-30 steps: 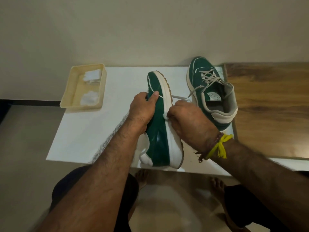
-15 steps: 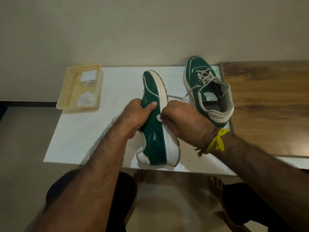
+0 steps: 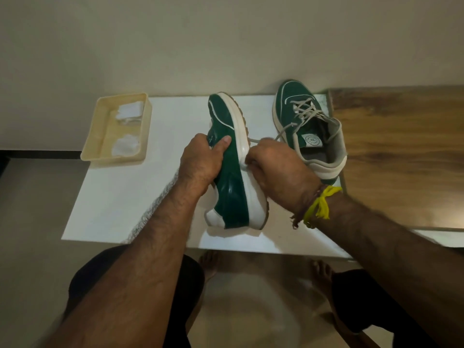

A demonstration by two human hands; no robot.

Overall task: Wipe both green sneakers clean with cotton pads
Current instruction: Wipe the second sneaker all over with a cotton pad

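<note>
1. Your left hand (image 3: 200,162) gripped the held sneaker (image 3: 232,172), fingers curled over its upper and thumb laid flat on the glossy green side panel. The shoe stood on its edge above the white table (image 3: 120,197), toe pointing away from you, its thick, smooth white midsole facing right and a tan ribbed outsole just visible along the far edge.
2. Your right hand (image 3: 273,172) was curled against that midsole, pinching a small white cotton pad (image 3: 243,166) to the rubber; only a sliver of the pad showed between fingers and sole.
3. A yellow thread band (image 3: 320,204), knotted with loose tufts, circled your right wrist beside darker cords.
4. The second sneaker (image 3: 301,121) sat upright on the table just behind your right hand, near the right edge: matte green upper with a thin white line, grey flat laces lying loose, pale grey padded collar, a round label on the tongue.
5. A shallow rectangular cream plastic tray (image 3: 100,126) rested at the table's far left corner, well apart from both shoes. It held two clumps of spare cotton pads (image 3: 125,146), fluffy and white, one at the far end and one nearer you.
6. A wood-grain surface (image 3: 401,151) adjoined the table on the right.
</note>
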